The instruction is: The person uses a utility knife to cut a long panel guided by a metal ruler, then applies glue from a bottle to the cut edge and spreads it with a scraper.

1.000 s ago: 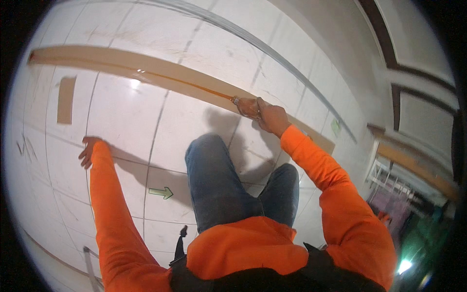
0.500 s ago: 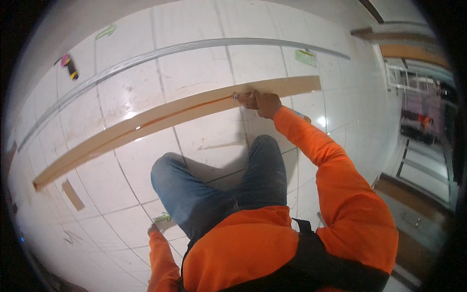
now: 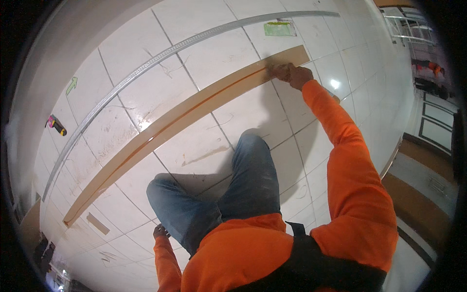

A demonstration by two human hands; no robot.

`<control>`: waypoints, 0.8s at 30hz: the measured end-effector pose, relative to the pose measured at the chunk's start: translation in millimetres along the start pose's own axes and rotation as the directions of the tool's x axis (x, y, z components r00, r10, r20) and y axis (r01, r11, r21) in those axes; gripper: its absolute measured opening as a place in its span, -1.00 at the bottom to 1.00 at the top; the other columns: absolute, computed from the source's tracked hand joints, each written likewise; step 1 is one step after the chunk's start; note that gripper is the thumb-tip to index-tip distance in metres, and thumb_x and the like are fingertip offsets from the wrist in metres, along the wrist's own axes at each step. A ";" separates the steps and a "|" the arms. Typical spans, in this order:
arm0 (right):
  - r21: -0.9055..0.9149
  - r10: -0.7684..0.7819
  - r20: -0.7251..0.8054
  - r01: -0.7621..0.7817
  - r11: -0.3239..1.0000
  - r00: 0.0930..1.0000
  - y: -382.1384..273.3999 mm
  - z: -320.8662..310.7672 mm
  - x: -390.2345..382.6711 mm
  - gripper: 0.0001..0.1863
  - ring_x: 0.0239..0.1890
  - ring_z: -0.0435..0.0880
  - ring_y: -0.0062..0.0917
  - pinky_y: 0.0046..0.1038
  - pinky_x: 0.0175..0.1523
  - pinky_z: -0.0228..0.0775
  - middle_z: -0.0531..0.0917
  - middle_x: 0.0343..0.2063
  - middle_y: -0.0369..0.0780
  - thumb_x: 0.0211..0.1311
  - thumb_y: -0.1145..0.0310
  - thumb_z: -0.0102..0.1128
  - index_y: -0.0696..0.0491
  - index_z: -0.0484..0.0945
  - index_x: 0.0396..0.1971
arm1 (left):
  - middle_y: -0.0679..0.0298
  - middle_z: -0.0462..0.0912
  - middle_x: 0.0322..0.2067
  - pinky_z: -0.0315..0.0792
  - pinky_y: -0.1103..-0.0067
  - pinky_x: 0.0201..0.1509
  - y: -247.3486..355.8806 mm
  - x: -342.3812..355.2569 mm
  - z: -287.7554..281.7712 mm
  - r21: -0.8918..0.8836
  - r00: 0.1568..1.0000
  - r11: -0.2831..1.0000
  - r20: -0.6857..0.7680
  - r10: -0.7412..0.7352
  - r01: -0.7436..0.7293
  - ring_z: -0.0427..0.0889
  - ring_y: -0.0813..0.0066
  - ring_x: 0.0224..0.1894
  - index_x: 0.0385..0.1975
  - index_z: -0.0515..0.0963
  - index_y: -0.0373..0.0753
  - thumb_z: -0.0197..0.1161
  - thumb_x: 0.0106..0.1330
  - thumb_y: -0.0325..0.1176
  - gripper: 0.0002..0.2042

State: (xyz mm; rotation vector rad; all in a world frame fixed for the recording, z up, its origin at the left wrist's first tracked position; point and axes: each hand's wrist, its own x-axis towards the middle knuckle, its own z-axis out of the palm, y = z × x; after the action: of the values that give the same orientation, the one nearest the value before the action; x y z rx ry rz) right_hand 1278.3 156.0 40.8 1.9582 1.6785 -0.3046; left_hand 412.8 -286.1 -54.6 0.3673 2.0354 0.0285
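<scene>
A long tan strip (image 3: 192,113) lies across the white tiled floor in front of my knees, with a thin orange line (image 3: 175,121) along its middle. My right hand (image 3: 294,75) is closed round a slim, tube-like tool (image 3: 334,97) over the strip's right part. Its back end sticks out behind the hand; its tip is blurred, and I cannot make out its exact kind. The orange line runs leftward from near that hand. My left hand (image 3: 161,230) is low beside my left thigh, fingers partly apart, with no held thing plain to see.
Beyond the strip lies a long grey metal profile (image 3: 177,47). A green-and-clear packet (image 3: 280,28), a green tape arrow (image 3: 72,85) and a yellow-and-black tool (image 3: 59,128) lie near it. A short tan offcut (image 3: 98,223) is at left; brown boards (image 3: 428,165) are at right.
My right hand has moved right along the strip, and the orange line now reaches further right. The view has turned and shifted. My left hand stays low by my thigh.
</scene>
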 end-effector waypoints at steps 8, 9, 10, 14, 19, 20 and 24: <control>0.024 0.341 0.159 -0.349 0.937 0.926 80.4 -8.3 41.8 -0.24 -0.12 0.67 -0.31 -0.32 -0.03 0.49 0.69 -0.20 -0.17 0.19 -0.30 -0.11 0.09 0.39 0.09 | 0.16 0.64 -0.13 0.49 0.40 -0.03 37.7 -2.4 14.9 -0.612 0.964 0.748 0.213 -0.158 0.258 0.61 0.20 -0.13 0.02 0.47 -0.26 -0.04 0.37 -0.20 -0.65; 0.012 0.373 0.181 -0.381 0.924 0.910 85.9 -10.5 43.3 -0.24 -0.12 0.67 -0.31 -0.32 -0.03 0.49 0.69 -0.20 -0.17 0.19 -0.30 -0.11 0.09 0.39 0.09 | 0.17 0.63 -0.11 0.48 0.39 -0.01 48.4 -13.7 20.1 -0.618 0.958 0.749 0.274 -0.080 0.239 0.60 0.20 -0.11 0.02 0.47 -0.25 -0.06 0.37 -0.20 -0.64; 0.021 0.354 0.119 -0.359 0.933 0.928 91.5 -12.5 43.6 -0.16 -0.11 0.67 -0.32 -0.34 -0.02 0.48 0.69 -0.19 -0.17 0.16 -0.39 -0.20 0.10 0.40 0.08 | 0.18 0.62 -0.09 0.46 0.38 0.01 60.5 -26.5 25.5 -0.622 0.949 0.737 0.304 -0.083 0.263 0.58 0.20 -0.08 0.03 0.47 -0.25 -0.07 0.37 -0.19 -0.64; 0.054 0.375 0.155 -0.387 0.920 0.914 102.5 -7.6 38.0 -0.28 0.04 0.59 -0.31 -0.26 0.06 0.45 0.58 -0.01 -0.17 0.20 -0.37 -0.26 -0.18 0.34 0.18 | 0.23 0.57 0.01 0.41 0.34 0.09 101.9 -63.5 35.1 -0.633 0.931 0.698 0.335 -0.144 0.336 0.52 0.22 0.03 0.06 0.45 -0.22 -0.14 0.39 -0.15 -0.60; 0.114 0.307 0.050 -0.311 0.944 0.950 101.5 20.6 36.9 -0.49 0.18 0.47 -0.30 -0.18 0.13 0.40 0.41 0.18 -0.19 0.25 -0.17 -0.11 -0.48 0.26 0.21 | 0.22 0.54 0.06 0.36 0.31 0.15 107.1 -57.3 31.3 -0.511 0.937 0.808 0.320 -0.139 0.294 0.48 0.18 0.08 0.11 0.42 -0.22 -0.13 0.40 -0.09 -0.56; 0.157 0.392 0.122 -0.408 0.900 0.912 100.0 26.0 36.9 -0.50 0.16 0.48 -0.27 -0.18 0.11 0.41 0.47 0.12 -0.18 0.25 -0.11 -0.07 -0.45 0.29 0.20 | 0.23 0.50 0.11 0.32 0.30 0.20 103.4 -53.9 30.7 -0.371 0.950 0.884 0.228 -0.212 0.286 0.44 0.17 0.13 0.17 0.38 -0.21 -0.14 0.41 -0.06 -0.53; 0.257 0.295 0.288 -0.370 0.893 0.911 79.3 47.1 17.4 -0.50 0.07 0.53 -0.26 -0.22 0.09 0.42 0.57 -0.03 -0.14 0.19 0.03 0.06 -0.28 0.36 0.16 | 0.15 0.55 0.03 0.40 0.32 0.11 93.8 -50.2 35.7 -0.418 0.937 0.891 0.348 -0.024 0.178 0.51 0.15 0.05 0.09 0.43 -0.27 -0.09 0.38 -0.13 -0.57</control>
State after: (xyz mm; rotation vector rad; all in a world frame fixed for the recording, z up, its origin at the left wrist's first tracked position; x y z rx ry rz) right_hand 1366.3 139.3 12.9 2.2858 1.1634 -0.6765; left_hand 488.5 -215.1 -11.9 -0.0285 1.6436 0.3403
